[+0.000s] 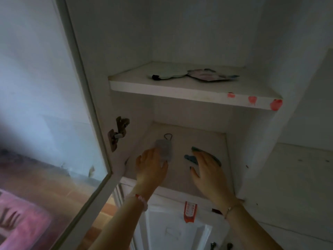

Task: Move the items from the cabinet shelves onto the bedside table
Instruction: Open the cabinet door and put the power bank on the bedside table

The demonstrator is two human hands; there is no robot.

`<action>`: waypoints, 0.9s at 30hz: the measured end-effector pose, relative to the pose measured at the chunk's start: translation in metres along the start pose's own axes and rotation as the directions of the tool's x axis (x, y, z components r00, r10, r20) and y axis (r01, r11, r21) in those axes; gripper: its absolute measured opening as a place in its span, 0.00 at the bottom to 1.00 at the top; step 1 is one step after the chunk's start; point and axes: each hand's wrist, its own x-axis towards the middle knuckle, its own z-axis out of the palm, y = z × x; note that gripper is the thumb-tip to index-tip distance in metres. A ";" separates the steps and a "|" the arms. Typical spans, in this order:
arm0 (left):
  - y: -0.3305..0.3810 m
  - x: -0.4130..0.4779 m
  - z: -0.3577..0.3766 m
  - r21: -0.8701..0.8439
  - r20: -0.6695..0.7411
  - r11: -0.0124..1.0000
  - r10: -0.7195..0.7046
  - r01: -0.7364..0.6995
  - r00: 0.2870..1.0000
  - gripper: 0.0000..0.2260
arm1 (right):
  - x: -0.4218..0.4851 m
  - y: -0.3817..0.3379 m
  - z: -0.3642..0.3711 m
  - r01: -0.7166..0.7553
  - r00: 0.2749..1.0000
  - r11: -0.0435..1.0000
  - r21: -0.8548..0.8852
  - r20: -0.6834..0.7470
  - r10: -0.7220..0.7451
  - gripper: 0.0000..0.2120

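**Pale cabinet, small spots of colour**

The cabinet (180, 42) is white. Three pinkish-red smudges (252, 101) mark the upper shelf (162, 87) edge. A grey tag (164, 150) and teal item (205, 154) lie below. A red-and-white sticker (190, 212) is on the white lower door (171, 231).

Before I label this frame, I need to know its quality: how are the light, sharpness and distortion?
Head view: dim, the cabinet interior shadowed; soft throughout, left hand, right hand and the grey tag blurred; wide-angle bending bows the door frame; the glass pane looks hazy.
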 end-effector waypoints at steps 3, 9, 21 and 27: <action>0.000 0.020 0.017 0.018 0.074 0.995 -0.097 0.096 0.993 0.26 | 0.006 0.002 0.005 -0.018 0.999 1.000 0.012 0.029 0.018 0.25; 0.002 0.037 0.045 0.135 0.124 0.974 -0.200 0.183 0.972 0.38 | 0.010 0.015 0.015 -0.023 0.999 0.999 0.026 0.044 0.022 0.25; 0.008 0.048 0.050 0.106 0.087 0.967 -0.242 0.232 0.966 0.26 | 0.015 0.024 0.020 -0.045 0.991 0.993 0.110 0.127 0.031 0.26; 0.002 0.024 0.040 -0.021 0.064 0.989 -0.146 0.147 0.987 0.24 | 0.014 0.020 0.017 -0.069 0.989 0.988 0.135 0.142 0.050 0.26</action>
